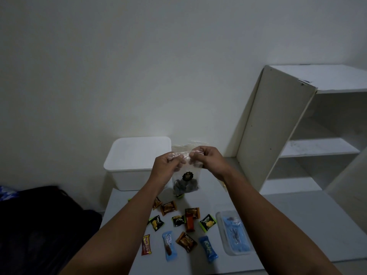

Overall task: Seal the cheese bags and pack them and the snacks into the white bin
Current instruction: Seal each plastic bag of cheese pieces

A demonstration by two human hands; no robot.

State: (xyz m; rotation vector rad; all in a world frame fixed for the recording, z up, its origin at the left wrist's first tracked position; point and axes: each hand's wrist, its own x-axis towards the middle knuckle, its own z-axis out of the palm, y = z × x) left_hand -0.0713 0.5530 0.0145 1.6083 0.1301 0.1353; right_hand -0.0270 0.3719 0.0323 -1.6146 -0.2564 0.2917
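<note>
Holding a clear bag (185, 175) up in the air, the person pinches its top edge with both hands. The left hand (167, 164) grips the top at the left corner and the right hand (208, 158) grips it at the right corner, fingers curled onto the plastic. The bag hangs down between the hands, above the counter (288, 225), and has a dark round label and some dark pieces at the bottom. If its top is closed or not, I cannot tell.

Behind the bag, a little to the left, the white bin (137, 161) stands at the far end of the counter, near the wall. Nothing can be seen inside it from this angle.

On the counter under the arms lie many small snacks (186, 225), apart from each other: brown packs, green and black packs, two blue ones and a red one at the left. To their right is a clear tray (220, 231) with blue things inside.

At the right stands a white shelf (317, 147). At the left, beside the counter, is a dark bag (39, 225).
</note>
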